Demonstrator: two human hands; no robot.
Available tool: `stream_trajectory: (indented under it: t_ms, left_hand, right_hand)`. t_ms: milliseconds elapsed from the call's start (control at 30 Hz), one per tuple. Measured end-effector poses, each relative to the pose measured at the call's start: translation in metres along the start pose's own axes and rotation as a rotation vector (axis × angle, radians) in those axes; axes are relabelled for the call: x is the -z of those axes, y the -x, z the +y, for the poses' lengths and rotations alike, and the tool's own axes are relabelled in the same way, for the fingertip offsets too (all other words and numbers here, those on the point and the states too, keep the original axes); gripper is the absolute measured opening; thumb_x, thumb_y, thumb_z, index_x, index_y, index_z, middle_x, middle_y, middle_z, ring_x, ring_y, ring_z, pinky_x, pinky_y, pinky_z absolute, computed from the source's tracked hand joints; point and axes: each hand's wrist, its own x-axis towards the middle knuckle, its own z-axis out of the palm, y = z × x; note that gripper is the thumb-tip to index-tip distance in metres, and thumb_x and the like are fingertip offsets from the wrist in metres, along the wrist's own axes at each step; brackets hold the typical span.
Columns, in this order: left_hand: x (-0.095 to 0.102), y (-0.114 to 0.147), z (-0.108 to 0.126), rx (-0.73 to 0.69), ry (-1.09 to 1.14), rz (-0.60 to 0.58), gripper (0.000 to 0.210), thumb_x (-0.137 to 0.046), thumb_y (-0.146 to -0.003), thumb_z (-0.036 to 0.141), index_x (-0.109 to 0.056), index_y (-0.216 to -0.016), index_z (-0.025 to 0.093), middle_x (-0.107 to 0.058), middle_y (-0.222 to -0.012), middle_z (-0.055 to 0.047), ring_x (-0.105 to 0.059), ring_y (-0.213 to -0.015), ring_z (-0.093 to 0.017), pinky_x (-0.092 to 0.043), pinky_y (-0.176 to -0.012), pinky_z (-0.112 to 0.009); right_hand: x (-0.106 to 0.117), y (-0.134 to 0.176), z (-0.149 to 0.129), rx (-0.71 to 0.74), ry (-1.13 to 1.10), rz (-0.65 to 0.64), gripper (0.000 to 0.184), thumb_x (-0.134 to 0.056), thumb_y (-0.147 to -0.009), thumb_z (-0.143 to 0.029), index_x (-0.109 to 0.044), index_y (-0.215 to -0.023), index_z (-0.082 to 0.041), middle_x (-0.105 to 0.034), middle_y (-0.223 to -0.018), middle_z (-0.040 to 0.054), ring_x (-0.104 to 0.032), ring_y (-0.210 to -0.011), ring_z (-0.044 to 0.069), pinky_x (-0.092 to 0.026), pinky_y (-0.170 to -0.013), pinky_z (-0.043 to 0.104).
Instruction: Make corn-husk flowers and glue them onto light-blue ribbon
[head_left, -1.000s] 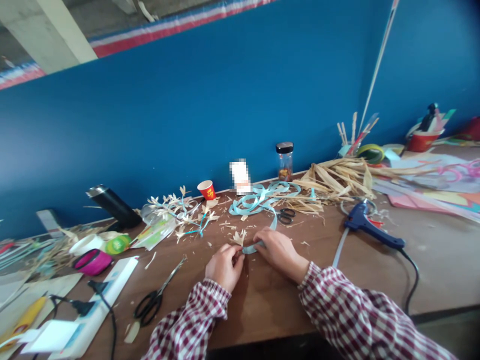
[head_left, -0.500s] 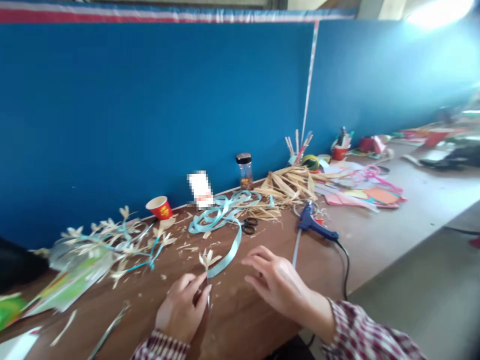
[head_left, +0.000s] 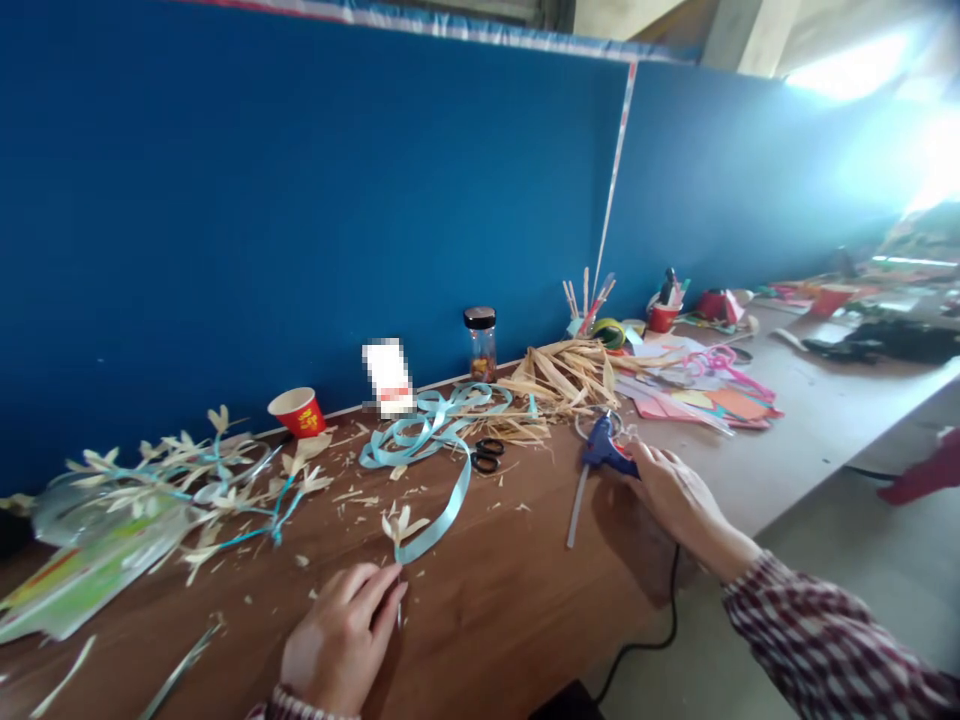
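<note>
Flower [head_left: 403,524] pinched in left hand [head_left: 335,635], ribbon [head_left: 454,502] at stem uncut, apparently unfinished; right hand [head_left: 673,490] on glue gun [head_left: 601,446], grip unclear; sprigs [head_left: 182,447] at left hand's 11 o'clock look done.

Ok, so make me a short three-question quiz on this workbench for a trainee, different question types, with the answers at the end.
1. Multiple choice: which thing is the right hand at?
A) black-handled scissors
B) blue plastic glue gun
C) straw-coloured dried husks

2. True or false: in the picture, the red paper cup is to the left of the clear, black-lidded jar.

3. Fill the gap: from the pale, petalled flower at the fingertips of the left hand curls a flat, light-blue ____.

Key: 1. B; 2. True; 3. ribbon.
</note>
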Motion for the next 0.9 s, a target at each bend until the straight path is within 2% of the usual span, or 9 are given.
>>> stream_trajectory:
  t_ms: [167,267,400,467,533,633,733,833,900]
  left_hand:
    - [0.000,0.002,0.000,-0.039,0.042,-0.023,0.024,-0.046,-0.086,0.032,-0.067,-0.079,0.024,-0.066,-0.077,-0.002,-0.059,-0.073,-0.017,-0.044,-0.068,-0.028]
    - [0.002,0.002,0.000,-0.030,0.056,-0.046,0.022,-0.047,-0.086,0.031,-0.067,-0.080,0.023,-0.066,-0.079,-0.003,-0.059,-0.074,-0.017,-0.044,-0.068,-0.028]
    - [0.009,0.002,0.002,-0.061,0.062,-0.120,0.020,-0.046,-0.086,0.027,-0.066,-0.087,0.023,-0.066,-0.083,-0.003,-0.059,-0.075,-0.017,-0.046,-0.065,-0.028]
    - [0.012,0.002,0.003,-0.068,0.058,-0.142,0.020,-0.046,-0.085,0.024,-0.065,-0.091,0.022,-0.065,-0.085,-0.003,-0.059,-0.077,-0.017,-0.046,-0.066,-0.028]
    - [0.013,0.003,0.003,-0.074,0.062,-0.145,0.018,-0.048,-0.084,0.023,-0.065,-0.092,0.021,-0.064,-0.084,-0.004,-0.059,-0.076,-0.017,-0.047,-0.065,-0.028]
    - [0.011,0.005,0.002,-0.034,0.086,-0.139,0.016,-0.051,-0.082,0.021,-0.065,-0.092,0.021,-0.064,-0.083,-0.004,-0.058,-0.075,-0.017,-0.047,-0.064,-0.028]
    - [0.010,0.008,0.001,-0.019,0.123,-0.133,0.019,-0.053,-0.081,0.018,-0.064,-0.096,0.022,-0.063,-0.084,-0.003,-0.057,-0.077,-0.017,-0.047,-0.066,-0.029]
    - [0.011,0.008,0.001,-0.020,0.134,-0.133,0.017,-0.053,-0.081,0.018,-0.064,-0.094,0.022,-0.063,-0.083,-0.003,-0.056,-0.076,-0.018,-0.047,-0.065,-0.030]
    - [0.012,0.007,0.002,-0.018,0.145,-0.133,0.015,-0.053,-0.081,0.018,-0.064,-0.091,0.021,-0.063,-0.082,-0.003,-0.055,-0.076,-0.018,-0.047,-0.065,-0.031]
  right_hand:
    - [0.008,0.003,0.007,-0.035,-0.147,0.159,0.031,-0.042,-0.085,-0.031,-0.050,-0.111,-0.017,-0.063,-0.098,0.0119,-0.057,-0.090,0.026,-0.045,-0.074,0.036]
    - [0.014,0.006,0.010,-0.125,-0.428,0.166,0.040,-0.044,-0.083,-0.038,-0.048,-0.117,-0.017,-0.063,-0.097,0.0113,-0.060,-0.085,0.024,-0.047,-0.070,0.034]
    - [0.021,0.014,-0.009,-0.333,-1.068,-0.013,0.038,-0.050,-0.079,-0.042,-0.051,-0.109,-0.020,-0.062,-0.080,0.0062,-0.060,-0.066,0.019,-0.049,-0.055,0.029]
    - [0.025,0.019,-0.031,-0.458,-1.342,-0.096,0.034,-0.054,-0.077,-0.044,-0.052,-0.103,-0.022,-0.061,-0.077,0.0053,-0.060,-0.065,0.019,-0.049,-0.052,0.028]
    - [0.031,0.024,-0.058,-0.523,-1.509,-0.188,0.031,-0.058,-0.075,-0.046,-0.053,-0.095,-0.023,-0.059,-0.074,0.0039,-0.058,-0.060,0.016,-0.046,-0.045,0.025]
    - [0.043,0.028,-0.102,-0.447,-1.581,-0.448,0.028,-0.063,-0.073,-0.046,-0.053,-0.081,-0.020,-0.052,-0.064,-0.0012,-0.049,-0.050,0.009,-0.037,-0.039,0.017]
    - [0.048,0.027,-0.140,-0.379,-1.605,-0.642,0.035,-0.063,-0.072,-0.050,-0.056,-0.084,-0.018,-0.047,-0.059,-0.0036,-0.043,-0.047,0.007,-0.034,-0.038,0.015]
    - [0.040,0.022,-0.164,-0.204,-1.581,-0.851,0.043,-0.058,-0.074,-0.055,-0.057,-0.090,-0.015,-0.044,-0.056,-0.0046,-0.038,-0.043,0.006,-0.032,-0.038,0.015]
    - [0.032,0.019,-0.174,-0.082,-1.504,-0.927,0.045,-0.054,-0.077,-0.057,-0.057,-0.089,-0.013,-0.044,-0.055,-0.0043,-0.038,-0.044,0.006,-0.031,-0.039,0.016]
